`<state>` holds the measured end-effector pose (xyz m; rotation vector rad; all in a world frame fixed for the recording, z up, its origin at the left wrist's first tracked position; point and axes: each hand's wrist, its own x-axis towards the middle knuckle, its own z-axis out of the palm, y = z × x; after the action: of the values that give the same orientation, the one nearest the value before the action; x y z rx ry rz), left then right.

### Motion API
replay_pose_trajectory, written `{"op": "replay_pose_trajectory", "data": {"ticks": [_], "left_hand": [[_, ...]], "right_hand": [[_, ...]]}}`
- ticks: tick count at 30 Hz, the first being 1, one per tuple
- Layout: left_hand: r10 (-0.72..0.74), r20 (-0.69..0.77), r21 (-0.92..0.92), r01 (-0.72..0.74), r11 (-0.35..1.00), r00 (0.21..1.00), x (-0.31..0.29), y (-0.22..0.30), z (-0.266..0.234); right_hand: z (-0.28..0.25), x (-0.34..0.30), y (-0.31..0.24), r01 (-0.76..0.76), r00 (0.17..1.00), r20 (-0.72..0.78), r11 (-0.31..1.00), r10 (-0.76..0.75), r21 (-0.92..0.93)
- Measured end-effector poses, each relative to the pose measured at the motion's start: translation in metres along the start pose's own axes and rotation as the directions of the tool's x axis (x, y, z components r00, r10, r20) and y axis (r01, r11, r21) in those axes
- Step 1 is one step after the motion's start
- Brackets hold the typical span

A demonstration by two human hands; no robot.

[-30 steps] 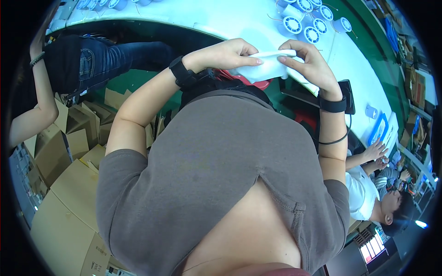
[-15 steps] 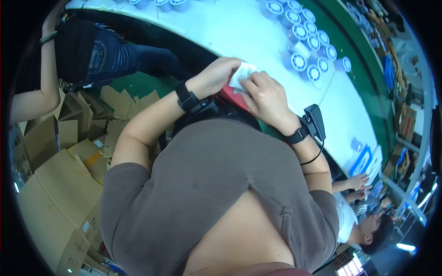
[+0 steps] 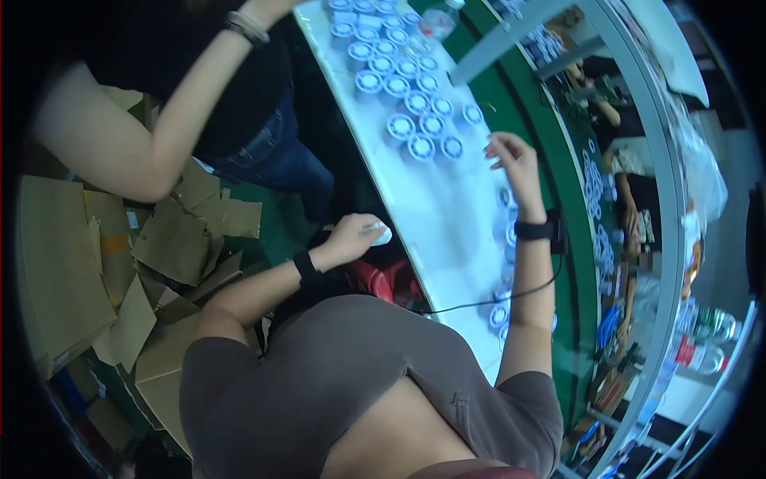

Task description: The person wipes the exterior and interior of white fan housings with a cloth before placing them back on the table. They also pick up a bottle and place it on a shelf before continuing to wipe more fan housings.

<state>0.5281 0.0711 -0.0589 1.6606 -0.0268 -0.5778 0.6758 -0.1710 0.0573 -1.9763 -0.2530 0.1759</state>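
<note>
My left hand [image 3: 353, 239] is closed around a small white wad [image 3: 381, 234], cloth or tissue by its look, in front of the table's near edge. Red fabric [image 3: 375, 279] shows just below that hand, over my lap. Stretched out over the right side of the white table [image 3: 407, 203], my right hand [image 3: 513, 164] has its fingers apart and slightly bent, with nothing seen in them. Nearest to it is a group of white cylindrical parts with round spoked tops [image 3: 431, 125]. More such parts [image 3: 509, 231] stand along the table edge, partly hidden by my right forearm.
A co-worker's arm [image 3: 191, 104] reaches to the table's far left end. Flattened cardboard boxes [image 3: 68, 263] pile up at left. A clear bottle [image 3: 439, 22] stands behind the parts. A grey metal frame [image 3: 638, 72] rises at right, and a black cable [image 3: 487, 303] hangs from my right wrist.
My hands have parted: the left keeps the white wad, the right has let go and moved out over the table. The view has swung, bringing more round parts and the co-worker's arm into sight.
</note>
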Motion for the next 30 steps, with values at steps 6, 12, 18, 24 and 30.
{"op": "replay_pose_trajectory", "data": {"ticks": [6,12,18,24,30], "left_hand": [[0.455,-0.153,0.334,-0.387,0.859,0.878,0.013,0.011,-0.038],[0.204,-0.134,0.116,-0.189,0.975,0.970,0.021,0.011,-0.061],[-0.068,-0.220,-0.115,0.044,0.992,0.973,0.007,-0.007,-0.075],[-0.147,-0.168,-0.059,0.139,0.989,0.975,0.024,0.011,-0.081],[0.155,-0.096,-0.008,-0.157,0.988,0.983,0.047,0.030,-0.064]], "right_hand": [[0.017,0.163,0.045,-0.175,0.973,-0.122,0.971,0.196,0.164],[0.066,0.267,0.060,-0.129,0.961,-0.248,0.992,0.124,-0.001],[0.123,0.333,0.101,0.191,0.934,-0.287,0.976,-0.213,-0.104],[0.080,0.280,0.018,0.454,0.658,-0.523,0.840,-0.542,-0.299],[0.022,0.116,-0.073,0.527,0.740,-0.458,0.848,-0.492,-0.059]]}}
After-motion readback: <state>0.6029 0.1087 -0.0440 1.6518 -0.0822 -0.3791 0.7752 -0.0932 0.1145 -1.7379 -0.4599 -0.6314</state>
